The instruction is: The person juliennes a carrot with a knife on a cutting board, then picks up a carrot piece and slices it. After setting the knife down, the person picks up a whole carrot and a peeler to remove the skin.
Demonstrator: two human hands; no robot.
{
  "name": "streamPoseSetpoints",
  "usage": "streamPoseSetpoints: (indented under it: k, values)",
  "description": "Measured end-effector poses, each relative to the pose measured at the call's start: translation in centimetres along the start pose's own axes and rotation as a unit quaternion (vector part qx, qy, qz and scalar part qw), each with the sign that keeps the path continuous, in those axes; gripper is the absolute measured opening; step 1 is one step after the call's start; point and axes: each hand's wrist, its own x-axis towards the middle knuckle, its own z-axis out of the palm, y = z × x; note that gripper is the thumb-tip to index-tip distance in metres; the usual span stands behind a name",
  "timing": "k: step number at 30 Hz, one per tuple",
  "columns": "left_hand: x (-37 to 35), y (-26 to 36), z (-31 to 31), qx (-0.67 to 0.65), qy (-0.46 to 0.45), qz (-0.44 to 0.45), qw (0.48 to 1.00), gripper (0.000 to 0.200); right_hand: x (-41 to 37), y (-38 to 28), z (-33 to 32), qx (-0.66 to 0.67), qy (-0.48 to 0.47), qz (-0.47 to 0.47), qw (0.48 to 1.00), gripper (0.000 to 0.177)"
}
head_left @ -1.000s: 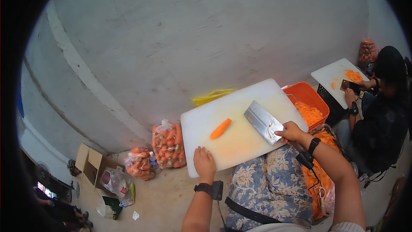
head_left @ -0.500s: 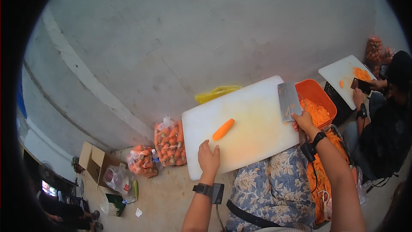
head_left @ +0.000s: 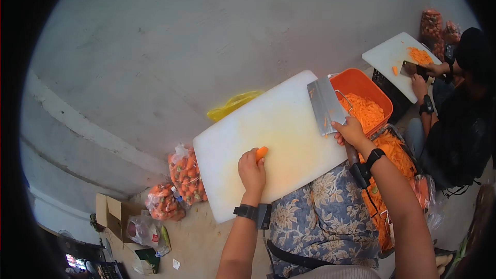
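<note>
A peeled carrot (head_left: pixel 262 153) lies on the white cutting board (head_left: pixel 227 142), mostly covered by my left hand (head_left: pixel 251 172), whose fingers wrap round it. Only its orange upper end shows. My right hand (head_left: pixel 350 132) grips a broad-bladed cleaver (head_left: pixel 324 104) near the board's right edge. The blade is raised at a slant there, with a few orange bits stuck to it. Just beyond the blade, an orange bin (head_left: pixel 380 80) holds cut carrot (head_left: pixel 364 111).
Bags of whole carrots (head_left: pixel 187 175) stand left of the board, near a cardboard box (head_left: pixel 114 216). More carrot shreds (head_left: pixel 387 150) fill a container by my right arm. At right, a co-worker (head_left: pixel 454 119) cuts carrot on another board (head_left: pixel 387 54). A yellow bag (head_left: pixel 232 106) lies behind my board.
My left hand has closed round the carrot, which lay loose before. My right hand still holds the cleaver by the board's right edge. The whole view has shifted and tilted.
</note>
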Motion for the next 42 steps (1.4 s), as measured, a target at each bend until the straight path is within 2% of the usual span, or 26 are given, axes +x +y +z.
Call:
streamPoseSetpoints:
  k: [1,2,4,7,11,14,16,17,19,20,22,26,28,29,31,38,40,42]
  values:
    - [-1.3,0.6,-0.3,-0.039,-0.006,0.040,0.998,0.038,0.0,-0.1,0.0,-0.005,0.001,-0.001,1.000,0.030]
    - [-2.4,1.1,-0.7,-0.035,-0.019,0.028,0.999,0.038,-0.1,-0.2,0.0,-0.011,0.000,-0.003,1.000,0.031]
    - [-3.9,2.4,-1.5,-0.059,-0.052,0.096,0.992,0.038,-0.2,-0.7,0.1,-0.022,0.000,0.007,1.000,0.032]
    - [-4.6,3.5,-2.8,-0.077,-0.055,0.086,0.992,0.037,-0.3,-0.2,0.1,-0.034,-0.006,0.010,0.999,0.033]
    - [-5.9,2.8,-3.1,-0.124,-0.044,0.025,0.991,0.037,-0.4,-0.8,0.3,-0.038,-0.006,0.009,0.999,0.036]
    - [-6.7,2.2,-3.2,-0.145,-0.065,0.045,0.986,0.040,-0.2,-0.6,0.2,-0.047,0.013,0.020,0.999,0.034]
    - [-6.8,2.4,-3.4,-0.159,-0.128,0.079,0.976,0.042,-0.2,-0.6,0.3,-0.053,0.013,0.024,0.998,0.033]
    - [-6.7,2.5,-3.3,-0.163,-0.132,0.070,0.975,0.042,-0.3,-0.6,0.2,-0.054,0.018,0.023,0.998,0.032]
    - [-6.4,2.9,-3.2,-0.124,-0.084,0.118,0.982,0.041,-0.4,-0.7,0.1,-0.064,0.016,0.029,0.997,0.032]
    - [-6.2,3.1,-3.5,-0.130,-0.088,0.109,0.982,0.041,-0.6,-0.8,0.2,-0.066,0.017,0.023,0.997,0.031]
    - [-5.6,3.3,-4.2,-0.097,-0.037,0.109,0.989,0.050,-0.6,-0.9,0.2,-0.073,0.018,0.022,0.997,0.031]
    - [-6.6,2.3,-4.2,-0.191,-0.014,0.055,0.980,0.063,-0.6,-0.8,0.3,-0.084,0.026,0.024,0.996,0.031]
    - [-7.1,1.9,-4.2,-0.133,-0.089,0.081,0.984,0.067,-0.8,-0.9,0.3,-0.087,0.027,0.028,0.995,0.032]
    - [-7.3,2.3,-4.0,-0.134,-0.093,0.077,0.984,0.067,-0.9,-1.2,0.4,-0.096,0.030,0.029,0.995,0.032]
    - [-7.3,3.8,-3.6,-0.011,-0.150,0.108,0.983,0.067,-1.1,-1.5,0.5,-0.109,0.030,0.034,0.993,0.032]
    - [-3.8,4.5,-3.6,0.004,-0.159,0.064,0.985,0.062,-1.2,-1.8,0.8,-0.136,0.044,0.050,0.988,0.030]
    - [-2.5,4.4,-3.4,0.014,-0.117,0.110,0.987,0.057,-1.3,-2.0,0.9,-0.141,0.046,0.053,0.987,0.030]
    - [-1.9,4.2,-3.1,-0.010,-0.116,0.113,0.987,0.054,-1.5,-2.2,1.1,-0.153,0.053,0.057,0.985,0.028]
